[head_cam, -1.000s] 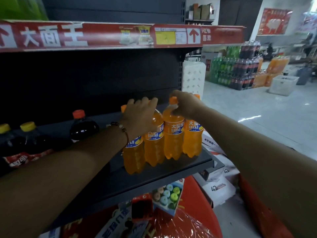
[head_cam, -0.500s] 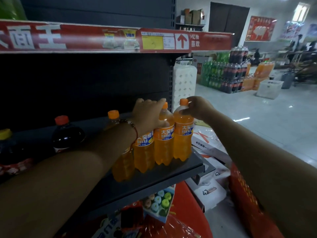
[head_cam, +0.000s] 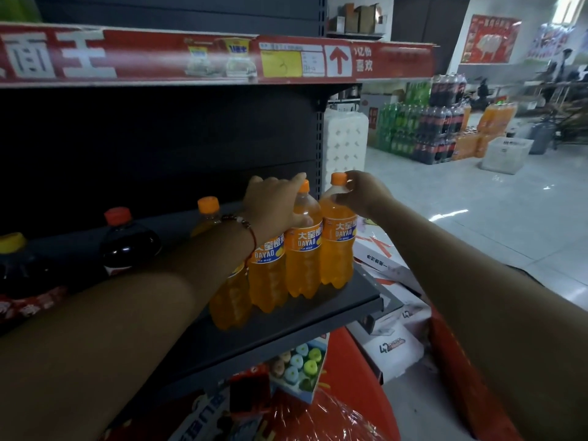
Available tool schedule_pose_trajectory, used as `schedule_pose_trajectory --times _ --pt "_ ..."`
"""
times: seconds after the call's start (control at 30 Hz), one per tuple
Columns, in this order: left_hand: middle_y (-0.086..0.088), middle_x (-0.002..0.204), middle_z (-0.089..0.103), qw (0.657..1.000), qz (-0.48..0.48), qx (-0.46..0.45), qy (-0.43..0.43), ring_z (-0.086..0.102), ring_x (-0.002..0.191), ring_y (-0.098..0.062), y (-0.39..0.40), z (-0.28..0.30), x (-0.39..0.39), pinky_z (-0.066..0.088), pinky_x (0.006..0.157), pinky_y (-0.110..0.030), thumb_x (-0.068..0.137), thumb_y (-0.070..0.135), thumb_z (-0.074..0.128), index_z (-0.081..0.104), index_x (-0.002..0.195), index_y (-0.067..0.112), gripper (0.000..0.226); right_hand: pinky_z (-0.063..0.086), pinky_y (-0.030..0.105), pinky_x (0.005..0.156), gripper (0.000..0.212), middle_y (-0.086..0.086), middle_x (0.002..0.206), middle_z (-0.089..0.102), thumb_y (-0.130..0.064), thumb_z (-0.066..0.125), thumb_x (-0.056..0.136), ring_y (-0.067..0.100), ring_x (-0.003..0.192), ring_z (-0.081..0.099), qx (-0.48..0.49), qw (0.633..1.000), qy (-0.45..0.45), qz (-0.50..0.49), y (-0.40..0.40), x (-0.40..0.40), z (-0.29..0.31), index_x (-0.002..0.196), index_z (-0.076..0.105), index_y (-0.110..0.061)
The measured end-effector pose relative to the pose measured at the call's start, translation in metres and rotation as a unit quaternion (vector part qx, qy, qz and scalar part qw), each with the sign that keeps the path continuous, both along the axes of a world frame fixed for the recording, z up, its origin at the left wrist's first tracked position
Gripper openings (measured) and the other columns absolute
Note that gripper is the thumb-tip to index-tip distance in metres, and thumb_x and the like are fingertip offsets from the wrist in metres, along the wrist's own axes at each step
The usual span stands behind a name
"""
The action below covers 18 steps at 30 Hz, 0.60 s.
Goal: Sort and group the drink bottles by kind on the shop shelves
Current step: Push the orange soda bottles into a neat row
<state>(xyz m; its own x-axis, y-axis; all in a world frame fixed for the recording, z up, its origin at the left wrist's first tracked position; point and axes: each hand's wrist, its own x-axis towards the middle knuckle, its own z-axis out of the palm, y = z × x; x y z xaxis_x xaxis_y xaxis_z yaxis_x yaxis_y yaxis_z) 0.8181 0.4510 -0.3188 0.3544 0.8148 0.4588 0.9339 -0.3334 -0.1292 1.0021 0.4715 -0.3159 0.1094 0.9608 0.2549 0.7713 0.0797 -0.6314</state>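
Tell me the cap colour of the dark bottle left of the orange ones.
Red cap, head view.

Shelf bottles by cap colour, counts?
Orange caps: 4, with one bottle's top hidden under the left hand.
Red cap: 1
Yellow cap: 1
Total: 6 caps seen, 7 bottles on the shelf.

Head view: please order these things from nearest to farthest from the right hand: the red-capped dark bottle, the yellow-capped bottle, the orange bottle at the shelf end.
1. The orange bottle at the shelf end: the right hand pinches its neck.
2. The red-capped dark bottle: farther left on the shelf, beyond the left hand.
3. The yellow-capped bottle: at the far left edge.
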Motion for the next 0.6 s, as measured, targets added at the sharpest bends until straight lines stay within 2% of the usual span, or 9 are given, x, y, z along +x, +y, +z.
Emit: schedule_pose_trajectory --times 0.1,0.17,0.27,0.33,0.4,0.47,0.5,0.53,0.6 --pt "-0.005 0.138 0.058 1.0 0.014 0.009 0.007 0.05 0.13 -0.027 -0.005 -0.002 0.001 0.032 0.112 -0.046 0.087 0.065 0.059 0.02 0.156 0.018 0.092 0.05 0.036 0.083 0.048 0.01 0.124 0.064 -0.026 0.066 0.09 0.028 0.11 0.061 0.008 1.0 0.008 0.004 -0.006 -0.002 -0.001 0.134 0.053 -0.013" --pt "-0.007 0.146 0.049 0.999 0.025 0.034 -0.006 0.04 0.139 -0.028 -0.015 -0.006 -0.002 0.022 0.119 -0.05 0.088 0.065 0.055 0.02 0.156 0.019 0.089 0.049 0.036 0.082 0.049 0.011 0.126 0.063 -0.026 0.065 0.091 0.028 0.111 0.06 0.011 1.0 0.014 0.006 -0.009 -0.003 -0.003 0.136 0.051 -0.014" --pt "-0.01 0.153 0.04 0.989 0.024 0.137 -0.054 0.028 0.146 -0.033 -0.04 -0.012 -0.028 0.012 0.121 -0.055 0.087 0.057 0.061 0.027 0.155 0.024 0.083 0.049 0.042 0.091 0.062 0.012 0.141 0.053 -0.03 0.064 0.092 0.031 0.123 0.054 0.037 0.999 0.006 -0.005 -0.015 -0.006 -0.007 0.146 0.038 -0.017" --pt "-0.014 0.157 0.033 0.975 0.047 0.188 -0.11 0.023 0.148 -0.036 -0.055 -0.02 -0.06 0.012 0.12 -0.056 0.084 0.049 0.067 0.029 0.154 0.025 0.083 0.047 0.045 0.098 0.067 0.008 0.147 0.045 -0.037 0.062 0.091 0.029 0.129 0.048 0.121 0.992 -0.038 -0.01 -0.02 -0.014 -0.009 0.149 0.033 -0.02" --pt "-0.015 0.162 0.02 0.965 0.099 0.156 -0.187 0.018 0.149 -0.037 -0.068 -0.032 -0.089 0.017 0.118 -0.056 0.081 0.048 0.071 0.02 0.156 0.028 0.092 0.047 0.044 0.1 0.066 0.004 0.149 0.042 -0.042 0.061 0.091 0.026 0.13 0.047 0.183 0.98 -0.067 0.028 -0.026 -0.03 -0.009 0.148 0.034 -0.024" --pt "-0.012 0.163 0.014 0.948 0.106 0.071 -0.293 0.023 0.147 -0.034 -0.076 -0.049 -0.104 0.035 0.11 -0.05 0.08 0.047 0.076 0.01 0.157 0.033 0.102 0.047 0.046 0.099 0.069 0.001 0.153 0.035 -0.046 0.06 0.089 0.027 0.132 0.044 0.158 0.98 -0.091 0.081 -0.031 -0.049 -0.008 0.149 0.029 -0.03" --pt "-0.01 0.161 0.017 0.936 0.085 0.033 -0.341 0.03 0.144 -0.031 -0.077 -0.059 -0.107 0.043 0.103 -0.044 0.08 0.045 0.077 0.007 0.157 0.035 0.104 0.047 0.046 0.096 0.072 0.0 0.155 0.031 -0.047 0.06 0.088 0.029 0.133 0.043 0.13 0.981 -0.113 0.092 -0.032 -0.057 -0.009 0.15 0.025 -0.034" --pt "-0.008 0.158 0.023 0.926 0.064 0.007 -0.372 0.037 0.139 -0.028 -0.076 -0.068 -0.109 0.046 0.097 -0.037 0.081 0.044 0.076 0.006 0.156 0.036 0.104 0.047 0.041 0.091 0.075 0.0 0.156 0.029 -0.046 0.061 0.088 0.031 0.132 0.043 0.103 0.981 -0.136 0.095 -0.032 -0.063 -0.009 0.151 0.022 -0.035" --pt "-0.004 0.153 0.033 0.916 0.052 -0.012 -0.398 0.041 0.136 -0.023 -0.07 -0.08 -0.11 0.042 0.094 -0.031 0.083 0.047 0.073 0.008 0.155 0.037 0.098 0.039 0.024 0.071 0.077 0.005 0.152 0.034 -0.035 0.066 0.089 0.031 0.126 0.048 0.072 0.982 -0.152 0.09 -0.031 -0.069 -0.01 0.152 0.022 -0.032"
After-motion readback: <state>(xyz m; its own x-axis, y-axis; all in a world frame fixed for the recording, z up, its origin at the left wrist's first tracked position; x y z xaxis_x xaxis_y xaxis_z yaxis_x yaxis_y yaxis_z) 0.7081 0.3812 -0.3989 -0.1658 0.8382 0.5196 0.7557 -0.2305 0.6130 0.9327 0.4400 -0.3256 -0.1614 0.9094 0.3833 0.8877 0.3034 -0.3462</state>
